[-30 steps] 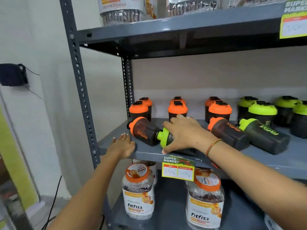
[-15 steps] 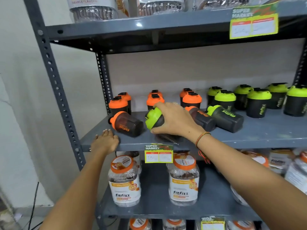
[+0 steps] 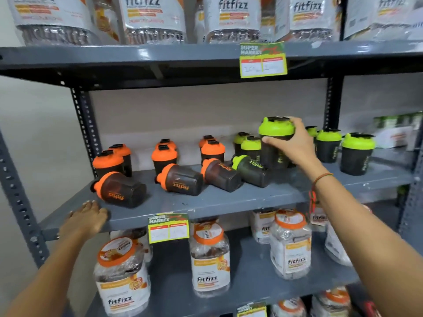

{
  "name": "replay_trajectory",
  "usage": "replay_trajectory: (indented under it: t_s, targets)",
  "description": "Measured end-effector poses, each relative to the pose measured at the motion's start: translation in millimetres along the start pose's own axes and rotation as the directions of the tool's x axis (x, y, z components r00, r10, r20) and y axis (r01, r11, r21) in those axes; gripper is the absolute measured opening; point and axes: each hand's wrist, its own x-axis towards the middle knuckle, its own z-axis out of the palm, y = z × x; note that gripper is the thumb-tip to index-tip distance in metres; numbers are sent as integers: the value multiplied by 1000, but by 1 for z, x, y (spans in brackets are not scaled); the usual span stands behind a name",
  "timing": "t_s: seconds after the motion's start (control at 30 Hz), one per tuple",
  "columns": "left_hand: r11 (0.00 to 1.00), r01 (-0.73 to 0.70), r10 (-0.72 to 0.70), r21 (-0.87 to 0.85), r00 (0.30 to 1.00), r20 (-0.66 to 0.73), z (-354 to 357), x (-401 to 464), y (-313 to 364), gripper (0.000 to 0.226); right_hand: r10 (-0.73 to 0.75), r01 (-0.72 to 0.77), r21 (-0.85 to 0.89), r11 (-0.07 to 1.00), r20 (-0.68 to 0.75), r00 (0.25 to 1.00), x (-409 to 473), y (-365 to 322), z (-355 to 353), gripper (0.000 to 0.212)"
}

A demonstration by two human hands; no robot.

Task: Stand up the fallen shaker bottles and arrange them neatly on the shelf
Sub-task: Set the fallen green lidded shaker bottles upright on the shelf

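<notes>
My right hand [image 3: 295, 145] grips a dark shaker bottle with a green lid [image 3: 275, 138], holding it upright just above the grey middle shelf [image 3: 206, 202] among the standing green-lidded shakers [image 3: 357, 154]. Three orange-lidded shakers lie on their sides: one at the left [image 3: 119, 188], one in the middle [image 3: 180, 179] and one further right [image 3: 219, 171]. A green-lidded shaker [image 3: 250, 169] also lies on its side beside them. Orange-lidded shakers [image 3: 163, 156] stand upright at the back. My left hand [image 3: 88, 219] rests flat on the shelf's front left edge.
Large fitfizz jars [image 3: 209, 259] fill the shelf below and fitfizz packs [image 3: 231, 19] line the shelf above. Price tags [image 3: 168, 227] hang from the shelf edges. A perforated upright post [image 3: 85, 126] stands at the left.
My right hand has lifted the green-lidded shaker from the shelf's front middle, turned it upright and carried it right to the green group. The view has shifted. My left hand stays on the edge.
</notes>
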Motion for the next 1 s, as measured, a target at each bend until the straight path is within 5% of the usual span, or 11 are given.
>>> replay_trajectory:
  t_s: [0.23,0.47,0.63,0.73,0.87,0.93,1.0]
  targets:
    - [998,-49,50,32,998,-40,25,29,-25,31,135,-135,-19,991,21,991,32,98,-24,84]
    - [952,-190,200,240,980,-16,49,67,-65,24,125,-124,32,992,-30,992,38,141,-24,86]
    - [968,-150,160,199,986,-38,54,73,-70,24,89,-89,-7,996,20,996,39,146,-29,91]
    - [976,-139,149,167,988,-44,50,66,-65,25,10,-20,-101,995,-101,995,35,132,-28,99]
    - [974,-153,155,166,988,3,42,57,-57,32,-298,251,-180,951,-326,897,32,90,-10,71]
    - [978,-141,143,152,990,-2,37,53,-54,31,-421,383,-215,899,-177,890,37,68,6,57]
    - [978,-119,121,171,993,-2,35,50,-48,31,-396,415,-245,876,123,910,39,48,25,55]
